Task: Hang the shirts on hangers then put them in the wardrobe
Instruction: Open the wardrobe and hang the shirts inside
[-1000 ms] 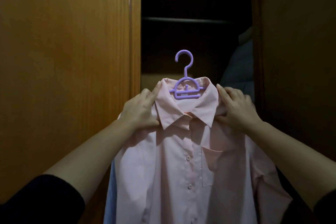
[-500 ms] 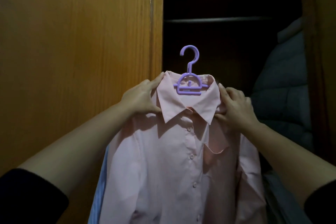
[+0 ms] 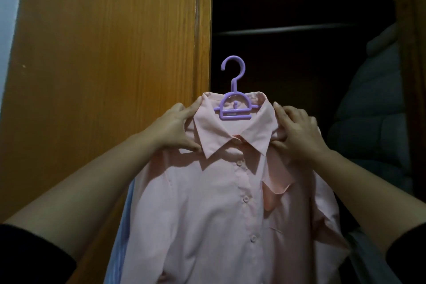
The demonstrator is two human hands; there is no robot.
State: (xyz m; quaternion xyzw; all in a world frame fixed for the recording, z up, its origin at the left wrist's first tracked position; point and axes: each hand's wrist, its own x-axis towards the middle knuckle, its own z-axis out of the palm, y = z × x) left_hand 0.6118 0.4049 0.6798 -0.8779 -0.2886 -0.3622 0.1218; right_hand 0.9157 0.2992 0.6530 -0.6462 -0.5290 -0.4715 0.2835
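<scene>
A pale pink buttoned shirt (image 3: pixel 219 214) hangs on a purple plastic hanger (image 3: pixel 234 99), held up in front of the open wardrobe. My left hand (image 3: pixel 177 129) grips the shirt's left shoulder beside the collar. On the other side my right hand (image 3: pixel 297 134) grips the right shoulder. The hanger's hook sticks up free, below the dark wardrobe rail (image 3: pixel 288 29). A blue striped garment (image 3: pixel 122 237) shows behind the pink shirt at lower left.
A wooden wardrobe door (image 3: pixel 103 76) fills the left side. Inside the dark wardrobe a grey padded garment (image 3: pixel 373 110) hangs at the right. Another wooden edge (image 3: pixel 415 53) stands at the far right.
The view has shifted left and closer to the wardrobe. The shirt on its hanger has risen slightly toward the rail. Both hands keep their grip.
</scene>
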